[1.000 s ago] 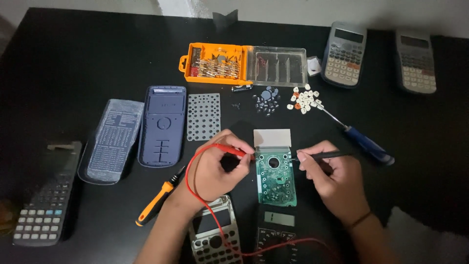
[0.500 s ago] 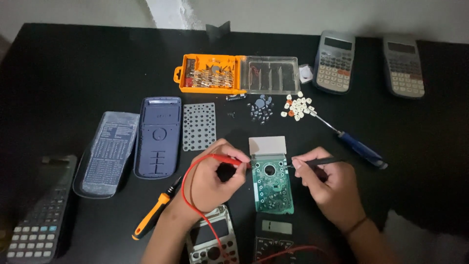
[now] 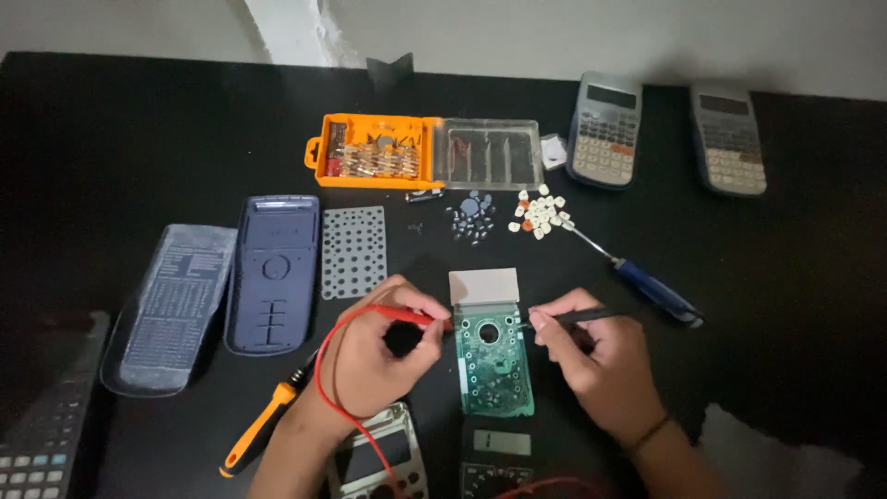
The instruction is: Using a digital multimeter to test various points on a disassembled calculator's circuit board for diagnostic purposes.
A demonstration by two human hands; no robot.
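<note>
A green circuit board (image 3: 496, 361) with a small pale display panel (image 3: 483, 286) at its top lies on the black table. My left hand (image 3: 381, 351) grips a red probe (image 3: 407, 317) whose tip touches the board's upper left edge; its red wire (image 3: 323, 370) loops down over my wrist. My right hand (image 3: 601, 356) grips a black probe (image 3: 573, 317), tip at the board's upper right edge. Near my wrists at the bottom sit a meter (image 3: 499, 462) and a grey calculator front (image 3: 379, 457).
An orange bit case (image 3: 370, 152) with a clear lid (image 3: 490, 154), a blue calculator back shell (image 3: 274, 273), a clear cover (image 3: 171, 310), a perforated key sheet (image 3: 354, 251), loose keys (image 3: 539, 214), two screwdrivers (image 3: 647, 282) (image 3: 263, 425), and calculators (image 3: 605, 129) (image 3: 730, 139) (image 3: 42, 434) surround the board.
The view has shifted a little; both hands stay on the probes at the top of the board, with the tips held in much the same places.
</note>
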